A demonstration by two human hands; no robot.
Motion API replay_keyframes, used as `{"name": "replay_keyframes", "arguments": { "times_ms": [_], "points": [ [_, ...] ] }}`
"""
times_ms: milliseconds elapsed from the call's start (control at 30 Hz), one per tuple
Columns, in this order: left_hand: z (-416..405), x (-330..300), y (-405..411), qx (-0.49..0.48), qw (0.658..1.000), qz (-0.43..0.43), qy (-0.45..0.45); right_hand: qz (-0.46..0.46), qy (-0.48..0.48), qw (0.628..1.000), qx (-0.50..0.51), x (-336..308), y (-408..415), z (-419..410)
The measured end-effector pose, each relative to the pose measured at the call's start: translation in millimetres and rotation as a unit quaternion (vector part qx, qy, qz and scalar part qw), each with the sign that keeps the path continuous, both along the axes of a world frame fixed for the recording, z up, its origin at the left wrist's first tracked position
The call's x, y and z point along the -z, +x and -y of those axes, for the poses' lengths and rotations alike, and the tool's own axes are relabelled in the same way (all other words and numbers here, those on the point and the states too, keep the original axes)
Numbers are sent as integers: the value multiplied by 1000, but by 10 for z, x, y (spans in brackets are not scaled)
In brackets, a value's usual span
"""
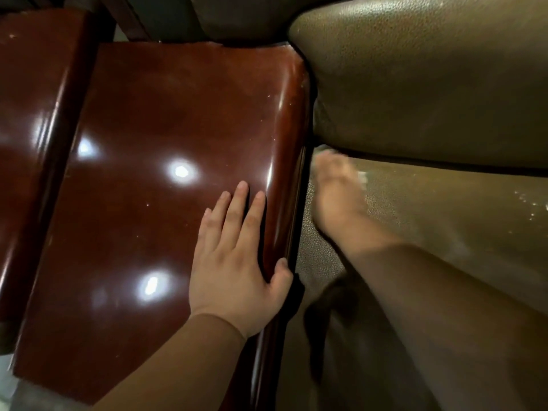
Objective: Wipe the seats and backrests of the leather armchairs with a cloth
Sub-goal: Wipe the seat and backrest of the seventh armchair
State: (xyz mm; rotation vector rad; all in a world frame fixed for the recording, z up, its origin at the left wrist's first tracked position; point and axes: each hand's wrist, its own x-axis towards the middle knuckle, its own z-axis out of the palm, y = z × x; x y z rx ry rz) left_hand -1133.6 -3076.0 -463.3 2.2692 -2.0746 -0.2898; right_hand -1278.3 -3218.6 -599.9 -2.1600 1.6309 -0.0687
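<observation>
Where the polished red-brown wooden armrest meets the olive-brown leather, both hands are in view from above. Left hand: lies flat on the armrest top near its right edge, fingers straight and together, thumb hooked over the rounded edge; it grips nothing. Armrest: broad, glossy, with three bright light reflections on its surface; a second wooden armrest of the same colour runs alongside at the far left. Right hand: blurred, reaching down into the corner where the seat cushion meets the backrest, close beside the inner face of the armrest. Cloth: only a small pale scrap shows at the fingers of the right hand, lying against the seat just below the seam; whether the fingers are curled round it or pressing it flat cannot be told through the blur. Seat cushion: grained leather, with pale specks towards the right edge of the view. Backrest: padded, same grained leather, rising above a dark seam that separates it from the seat. Right forearm: crosses the seat from the lower right.
</observation>
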Motion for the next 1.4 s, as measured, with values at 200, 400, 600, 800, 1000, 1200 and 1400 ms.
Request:
{"name": "replay_keyframes", "arguments": {
  "times_ms": [200,400,600,800,1000,1200,1400],
  "points": [
    [-2,14,2,-1,1000,-4,-7,16,27,994,-107,-79,-364,167],
    [-17,1,0,0,1000,-5,-7,24,17,996,-89,14,-158,119],
    [-12,10,5,-4,1000,-8,-12,53,-31,966,-250,-258,-816,-903],
    [-7,24,-10,-10,1000,-6,-19,-21,-54,997,57,-8,-1050,51],
    [-9,6,-13,-5,1000,-2,-15,76,12,938,-338,-123,-771,-1526],
    [-13,-8,-19,-16,1000,-10,-23,44,-13,998,-32,-107,-1478,-370],
    [-14,-27,-26,-16,999,-15,-29,51,-9,990,-133,-293,-1133,-1459]
  ]
}}
